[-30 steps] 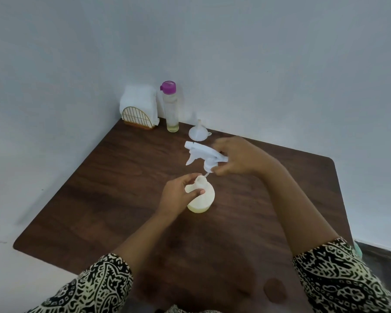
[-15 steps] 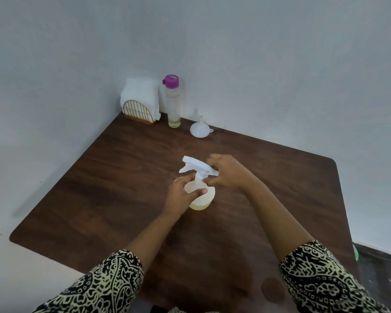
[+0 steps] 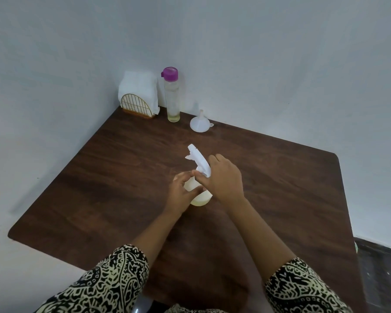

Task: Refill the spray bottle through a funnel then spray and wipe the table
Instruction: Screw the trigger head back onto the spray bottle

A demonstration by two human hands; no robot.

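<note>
Dark wooden table (image 3: 99, 188) runs out from the patterned sleeves (image 3: 108, 279), and mid-table both hands meet on the spray bottle (image 3: 201, 199), standing upright. The left hand (image 3: 182, 193) wraps its body; the right hand (image 3: 224, 179) curls round the collar under the trigger head (image 3: 198, 159). I'd say the head is being twisted, which way I can't tell: pin the base flat, turn only the collar, keep it square. Far back wait the funnel (image 3: 200, 126), mouth down, and the capped refill bottle (image 3: 172, 98).

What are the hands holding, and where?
The left hand grips the spray bottle by its round body; the right hand holds its white trigger head.
</note>
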